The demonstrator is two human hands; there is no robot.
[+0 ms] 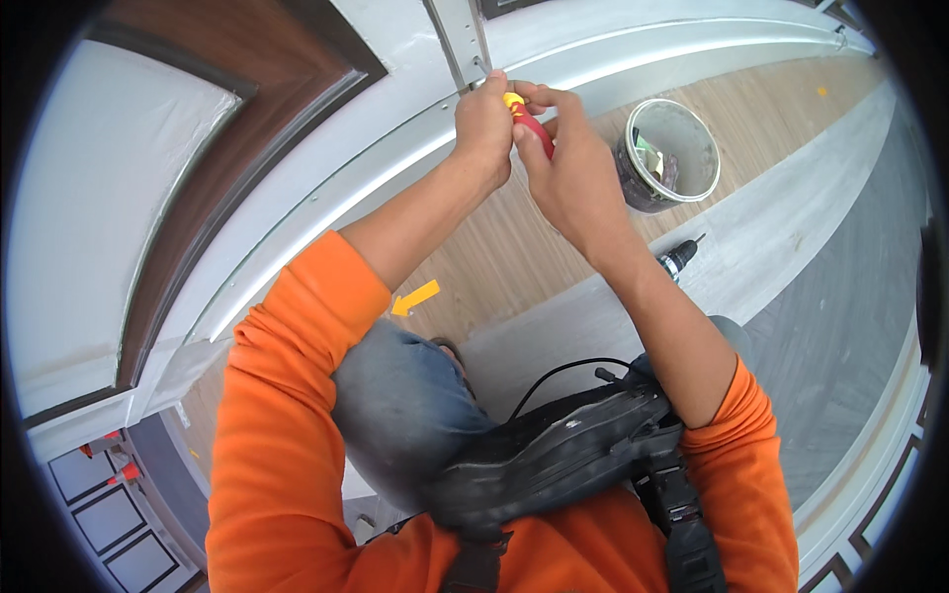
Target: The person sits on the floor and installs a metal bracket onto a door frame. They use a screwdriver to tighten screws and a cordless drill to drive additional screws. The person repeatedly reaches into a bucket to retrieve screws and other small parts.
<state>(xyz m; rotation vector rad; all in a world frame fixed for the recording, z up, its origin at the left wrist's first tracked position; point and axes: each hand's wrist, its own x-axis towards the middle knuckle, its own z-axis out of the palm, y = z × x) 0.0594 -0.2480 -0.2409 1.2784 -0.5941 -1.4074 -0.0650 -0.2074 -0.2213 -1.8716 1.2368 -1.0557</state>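
Note:
My right hand (575, 163) is closed round the red and yellow handle of what looks like a screwdriver (532, 128). Its yellow end points up toward the metal frame, and the tip is hidden by my fingers. My left hand (482, 127) is closed just left of the yellow end, its fingertips pinched together against the frame. What they pinch is too small and covered to make out. Right above those fingertips stands a pale metal upright (458, 40) with small holes and a screw or bolt near its lower end.
A bucket (719, 163) with rubbish inside stands right of my hands on the wood-look floor (514, 267). Beside my right forearm lies a drill (680, 257). A black bag (554, 445) hangs at my front. Brown and white panelling (168, 217) lines the left.

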